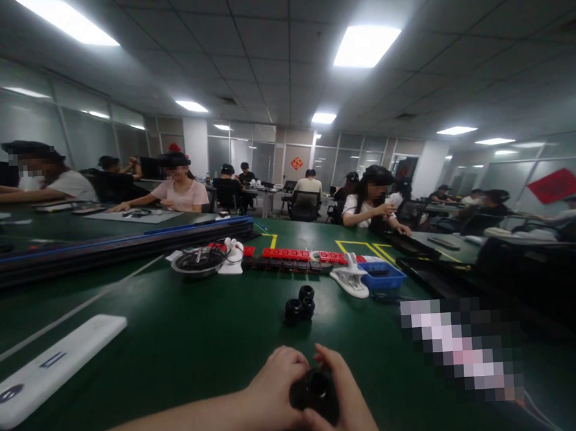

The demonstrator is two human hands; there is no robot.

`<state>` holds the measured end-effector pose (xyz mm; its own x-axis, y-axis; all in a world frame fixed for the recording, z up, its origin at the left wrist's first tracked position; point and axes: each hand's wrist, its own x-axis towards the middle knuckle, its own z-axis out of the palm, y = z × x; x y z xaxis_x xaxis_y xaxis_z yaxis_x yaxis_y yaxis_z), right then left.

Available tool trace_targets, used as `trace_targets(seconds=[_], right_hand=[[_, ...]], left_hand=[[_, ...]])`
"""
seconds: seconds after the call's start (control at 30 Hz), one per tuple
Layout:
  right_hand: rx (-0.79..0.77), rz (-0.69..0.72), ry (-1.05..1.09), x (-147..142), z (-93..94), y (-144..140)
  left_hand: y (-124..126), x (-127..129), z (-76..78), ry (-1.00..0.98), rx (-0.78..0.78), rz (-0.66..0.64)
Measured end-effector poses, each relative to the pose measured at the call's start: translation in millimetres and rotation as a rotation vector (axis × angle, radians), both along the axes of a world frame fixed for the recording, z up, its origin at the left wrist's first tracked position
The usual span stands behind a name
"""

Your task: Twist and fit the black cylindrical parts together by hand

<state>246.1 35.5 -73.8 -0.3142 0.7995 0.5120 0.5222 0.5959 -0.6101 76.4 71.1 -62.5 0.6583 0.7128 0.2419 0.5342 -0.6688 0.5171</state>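
Tabletop [179, 352], broad and green, ran beneath both hands, with co-workers [182, 193] seated beyond. Long dark strips [124, 248] edged in blue lay across its left side, past a white oblong case [58, 369]. A row of red blocks [290, 253] stretched across the middle distance, with a blue bin [384, 278] near its right end and a white clip [349, 280] just beside the bin. In the foreground, the left hand [279, 388] and the right hand [346, 391] curved toward each other, fingers bent, neither one free. Between them and the red row stood a cluster of black round-topped fittings [301, 307], apart from the fingers. Smallest of all, a single black fitting [323, 395], its round opening facing up, sat in the grasp of both hands; its lower part was lost in shadow. Good handling appeared to call for light, even pressure from both sides, fingertips off the opening's rim, and one hand steadying whenever the other shifted its grip.
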Motion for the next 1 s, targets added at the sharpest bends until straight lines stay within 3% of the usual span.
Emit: trace_targets(seconds=[0.17, 0.47, 0.67, 0.83, 1.0], right_hand=[[-0.158, 0.026, 0.043, 3, -3.1, 1], [-0.184, 0.121, 0.023, 5, 6.2, -5], [-0.132, 0.018, 0.034, 2, 9.3, -8], [-0.054, 0.046, 0.024, 3, 9.5, -13], [-0.129, 0.033, -0.021, 3, 12.7, -14]], left_hand=[[-2, 0, -1.5, -0.023, -0.083, -0.001], [-6, -1, 4.7, -0.009, -0.15, 0.0], [-6, -1, 6.0, 0.003, -0.12, -0.017], [-8, -1, 9.3, -0.034, -0.104, -0.027], [-6, -2, 5.6, -0.037, -0.071, -0.043]])
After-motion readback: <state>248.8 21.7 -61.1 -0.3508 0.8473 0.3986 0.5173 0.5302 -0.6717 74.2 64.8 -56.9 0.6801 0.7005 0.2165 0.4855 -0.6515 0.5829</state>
